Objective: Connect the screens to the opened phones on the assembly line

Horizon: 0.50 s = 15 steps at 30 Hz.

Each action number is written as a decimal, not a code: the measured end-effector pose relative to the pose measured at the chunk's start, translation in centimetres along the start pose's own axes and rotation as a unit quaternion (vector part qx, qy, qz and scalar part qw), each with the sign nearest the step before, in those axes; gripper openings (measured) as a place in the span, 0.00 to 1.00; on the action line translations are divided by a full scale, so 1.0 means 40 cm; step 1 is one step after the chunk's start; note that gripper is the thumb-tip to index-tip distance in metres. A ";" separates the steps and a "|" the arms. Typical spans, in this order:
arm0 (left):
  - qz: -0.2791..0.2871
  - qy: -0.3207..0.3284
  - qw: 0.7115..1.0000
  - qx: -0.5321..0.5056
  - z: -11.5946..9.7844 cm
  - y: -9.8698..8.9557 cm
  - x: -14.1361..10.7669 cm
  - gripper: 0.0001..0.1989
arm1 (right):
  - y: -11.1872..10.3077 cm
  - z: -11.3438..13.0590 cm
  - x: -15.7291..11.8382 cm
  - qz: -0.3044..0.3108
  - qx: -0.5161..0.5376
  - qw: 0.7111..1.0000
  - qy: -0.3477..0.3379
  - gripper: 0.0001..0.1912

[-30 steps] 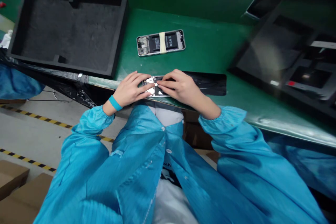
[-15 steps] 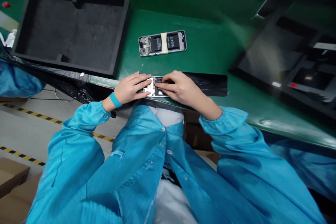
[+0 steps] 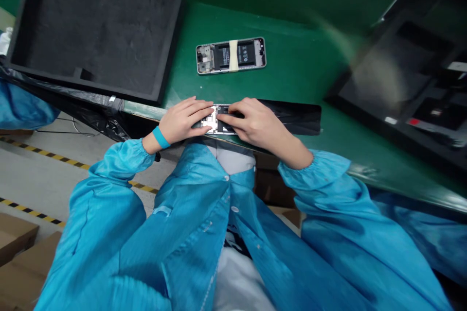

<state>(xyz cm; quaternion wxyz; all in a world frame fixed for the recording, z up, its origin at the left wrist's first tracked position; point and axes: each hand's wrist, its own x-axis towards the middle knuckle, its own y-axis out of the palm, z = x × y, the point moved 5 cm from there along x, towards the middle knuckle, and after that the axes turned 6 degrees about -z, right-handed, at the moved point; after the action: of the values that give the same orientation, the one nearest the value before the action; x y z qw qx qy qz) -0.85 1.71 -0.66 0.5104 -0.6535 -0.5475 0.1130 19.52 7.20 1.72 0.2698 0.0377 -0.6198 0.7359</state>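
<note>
An opened phone [image 3: 210, 122] lies at the bench's front edge, its pale circuit board and dark inside facing up. My left hand [image 3: 182, 119] grips its left end, with fingers along the far side and thumb at the near side. Over the phone's middle, my right hand [image 3: 255, 124] is closed, fingertips bent down onto the dark inside beside the board. Whatever those fingertips may pinch is too small to make out. A glossy black panel [image 3: 299, 117] extends to the right from under my right hand. Farther back rests a second opened phone [image 3: 215, 58], a cream strip across its battery.
A black foam tray [image 3: 98, 34] stands at the left of the green bench [image 3: 292, 68]. On the right, another dark tray [image 3: 365, 73] holds dark parts, partly blurred. Cardboard boxes [image 3: 16, 233] sit on the floor at lower left.
The view has shifted slightly, so the bench things appear a little displaced. Both hands stay on the phone; the right fingertips have moved very little.
</note>
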 end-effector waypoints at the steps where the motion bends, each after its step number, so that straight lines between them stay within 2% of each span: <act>1: 0.002 0.000 1.000 0.006 0.000 0.000 0.000 0.24 | -0.001 0.002 0.000 -0.001 -0.008 1.000 -0.005 0.19; 12: 0.001 0.016 1.000 0.021 -0.004 0.001 0.001 0.24 | 0.006 0.035 -0.005 0.027 -0.094 0.995 -0.036 0.19; 15: 0.008 0.006 1.000 0.025 -0.002 0.002 0.001 0.25 | 0.011 0.030 -0.008 0.025 -0.086 0.995 -0.032 0.19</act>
<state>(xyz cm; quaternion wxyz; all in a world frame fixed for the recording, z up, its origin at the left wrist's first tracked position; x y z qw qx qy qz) -0.73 1.72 -0.65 0.5289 -0.6451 -0.5366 0.1271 19.25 5.95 1.48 0.2337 0.0225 -0.6902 0.6845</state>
